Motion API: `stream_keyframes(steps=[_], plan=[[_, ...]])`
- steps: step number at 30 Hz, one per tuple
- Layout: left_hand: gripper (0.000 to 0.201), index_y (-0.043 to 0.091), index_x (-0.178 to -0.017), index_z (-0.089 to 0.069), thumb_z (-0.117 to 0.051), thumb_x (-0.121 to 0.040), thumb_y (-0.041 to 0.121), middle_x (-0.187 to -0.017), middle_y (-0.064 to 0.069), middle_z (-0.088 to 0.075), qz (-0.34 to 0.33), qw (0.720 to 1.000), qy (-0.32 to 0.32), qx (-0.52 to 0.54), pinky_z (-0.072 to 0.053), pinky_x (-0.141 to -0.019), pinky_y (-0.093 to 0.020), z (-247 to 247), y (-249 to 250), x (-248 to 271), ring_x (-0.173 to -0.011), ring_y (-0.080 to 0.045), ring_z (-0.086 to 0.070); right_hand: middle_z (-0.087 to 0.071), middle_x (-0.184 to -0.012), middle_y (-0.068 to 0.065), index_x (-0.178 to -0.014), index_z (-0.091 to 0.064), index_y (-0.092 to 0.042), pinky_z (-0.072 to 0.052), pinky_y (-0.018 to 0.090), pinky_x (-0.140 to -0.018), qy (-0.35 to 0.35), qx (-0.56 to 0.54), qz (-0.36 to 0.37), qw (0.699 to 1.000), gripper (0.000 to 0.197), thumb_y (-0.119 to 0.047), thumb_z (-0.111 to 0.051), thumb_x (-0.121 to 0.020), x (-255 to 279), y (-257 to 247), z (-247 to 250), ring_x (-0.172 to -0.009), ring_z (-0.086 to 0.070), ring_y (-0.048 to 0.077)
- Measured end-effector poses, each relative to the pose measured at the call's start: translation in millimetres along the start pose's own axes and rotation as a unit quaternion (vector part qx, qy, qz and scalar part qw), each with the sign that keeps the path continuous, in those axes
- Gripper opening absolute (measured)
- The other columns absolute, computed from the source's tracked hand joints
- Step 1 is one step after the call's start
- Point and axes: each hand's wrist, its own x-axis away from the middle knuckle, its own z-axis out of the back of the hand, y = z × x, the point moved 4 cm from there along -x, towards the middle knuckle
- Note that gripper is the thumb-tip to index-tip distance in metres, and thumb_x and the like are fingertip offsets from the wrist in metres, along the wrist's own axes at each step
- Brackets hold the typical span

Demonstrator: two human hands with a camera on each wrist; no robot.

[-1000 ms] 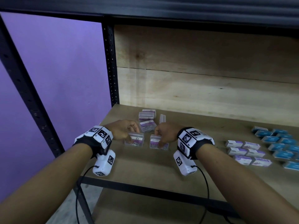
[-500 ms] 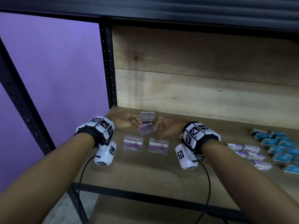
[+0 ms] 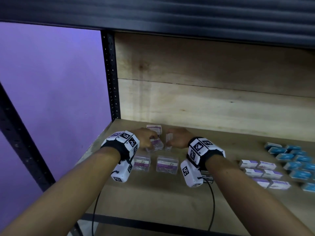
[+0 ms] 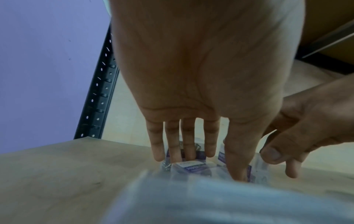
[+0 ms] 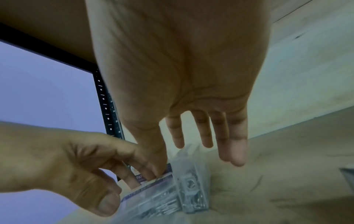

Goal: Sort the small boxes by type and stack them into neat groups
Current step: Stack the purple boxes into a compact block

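Note:
Clear paper clip boxes with purple labels lie at the left of the wooden shelf (image 3: 153, 195). My left hand (image 3: 146, 138) (image 4: 210, 166) grips one flat box (image 3: 156, 145) (image 5: 153, 184), fingers behind it and thumb in front. Beside it, my right hand (image 3: 172, 138) (image 5: 184, 157) holds a box standing on edge (image 3: 169, 142) (image 5: 193, 186), thumb on its left face and fingers over its far side. Two more clear boxes (image 3: 142, 163) (image 3: 167, 165) lie side by side nearer me. A small stack (image 3: 154, 128) sits behind the hands.
To the right lie rows of purple-and-white boxes (image 3: 262, 171) and blue boxes (image 3: 296, 160). A dark staples box (image 3: 207, 177) sits under my right wrist. A black perforated post (image 3: 110, 74) stands at the left, a plank wall (image 3: 204, 103) behind.
Both hands left the two front boxes on the shelf and moved back. The left hand took hold of the flat box, and the right hand came onto the upright one.

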Motion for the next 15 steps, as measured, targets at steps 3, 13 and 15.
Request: stream_keyframes(steps=[3,13,15], plan=[[0.061,0.025,-0.137,-0.049,-0.071,-0.081,0.026,-0.141,-0.006,-0.047,-0.006,1.0,-0.003,-0.023,-0.042,-0.105,-0.035,-3.9,0.2,-3.9,-0.125,-0.026,-0.047,-0.055,-0.129,0.007,-0.124,-0.054,-0.021,-0.038,0.024,-0.079,0.006,-0.024,-0.016,1.0,0.044,-0.033,-0.067,-0.083,-2.2,1.7,-1.2,-0.111,-0.053,0.023],[0.068,0.017,-0.136,-0.043,-0.075,-0.076,0.021,-0.129,-0.01,-0.049,-0.002,0.998,-0.013,-0.058,-0.049,-0.094,-0.035,-7.2,8.2,-4.4,-0.114,-0.028,-0.053,-0.057,-0.109,0.007,-0.103,-0.046,-0.02,-0.041,0.025,-0.062,0.0,-0.02,-0.033,0.999,0.032,-0.014,-0.068,-0.079,-4.9,1.9,-3.5,-0.087,-0.052,0.021],[0.064,0.016,-0.137,-0.045,-0.073,-0.079,0.017,-0.132,-0.008,-0.053,-0.003,0.998,-0.019,-0.054,-0.049,-0.098,-0.037,-7.3,8.8,-3.4,-0.116,-0.026,-0.055,-0.057,-0.109,0.008,-0.109,-0.045,-0.019,-0.042,0.028,-0.066,-0.012,-0.016,-0.03,0.999,0.038,-0.015,-0.067,-0.079,-3.2,1.2,-3.3,-0.089,-0.054,0.022]])
